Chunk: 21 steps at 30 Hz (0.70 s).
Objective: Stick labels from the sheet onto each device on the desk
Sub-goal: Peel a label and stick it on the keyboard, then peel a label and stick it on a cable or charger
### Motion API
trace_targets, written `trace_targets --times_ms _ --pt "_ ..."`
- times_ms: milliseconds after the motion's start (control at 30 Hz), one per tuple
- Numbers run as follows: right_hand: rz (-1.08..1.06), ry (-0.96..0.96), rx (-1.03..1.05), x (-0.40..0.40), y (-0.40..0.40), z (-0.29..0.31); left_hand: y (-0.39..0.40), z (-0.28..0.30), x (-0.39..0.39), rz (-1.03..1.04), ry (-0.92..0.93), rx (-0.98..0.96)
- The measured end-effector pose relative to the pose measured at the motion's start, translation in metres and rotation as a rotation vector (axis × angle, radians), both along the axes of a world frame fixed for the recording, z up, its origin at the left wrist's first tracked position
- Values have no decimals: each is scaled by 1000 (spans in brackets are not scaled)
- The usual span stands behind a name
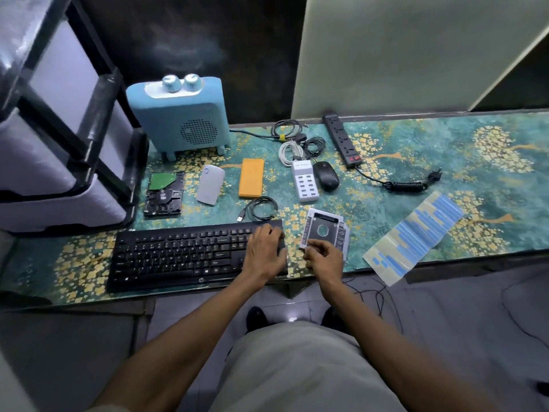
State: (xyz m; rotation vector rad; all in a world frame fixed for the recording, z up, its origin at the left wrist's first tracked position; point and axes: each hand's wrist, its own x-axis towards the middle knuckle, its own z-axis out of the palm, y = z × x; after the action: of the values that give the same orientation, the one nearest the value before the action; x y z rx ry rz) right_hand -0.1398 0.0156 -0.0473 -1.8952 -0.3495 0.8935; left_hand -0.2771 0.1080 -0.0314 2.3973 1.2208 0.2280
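Observation:
The label sheet (pixel 416 236), pale with several blue labels, lies at the desk's right front edge. My left hand (pixel 266 251) rests flat, fingers spread, on the right end of the black keyboard (pixel 184 254). My right hand (pixel 325 258) pinches thumb and forefinger at the near left corner of the silver drive caddy (pixel 325 228). Whether a label sits between the fingers is hidden. Behind lie a bare hard drive (pixel 163 191), a grey portable drive (pixel 210 184), an orange power bank (pixel 252 177), a white USB charging hub (pixel 305 179), a black mouse (pixel 326 175) and a black power strip (pixel 341 141).
A light blue box with two knobs (pixel 181 114) stands at the back left, next to a grey and black rack (pixel 59 138). Coiled cables (pixel 292 141) lie behind the hub, a black USB cable (pixel 261 208) behind the keyboard. The power strip's cord (pixel 407 185) trails right.

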Motion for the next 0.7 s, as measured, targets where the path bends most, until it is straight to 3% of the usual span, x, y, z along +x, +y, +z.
trace_targets --times_ms 333,467,700 --pt "-492 -339 -203 105 -93 -1 -34 7 154 -293 -93 -298" --pt "-494 -227 -242 124 -114 -2 -49 12 203 -359 -5 -454" --pt "-211 -211 -188 147 -108 -5 -58 2 237 -164 113 -541"
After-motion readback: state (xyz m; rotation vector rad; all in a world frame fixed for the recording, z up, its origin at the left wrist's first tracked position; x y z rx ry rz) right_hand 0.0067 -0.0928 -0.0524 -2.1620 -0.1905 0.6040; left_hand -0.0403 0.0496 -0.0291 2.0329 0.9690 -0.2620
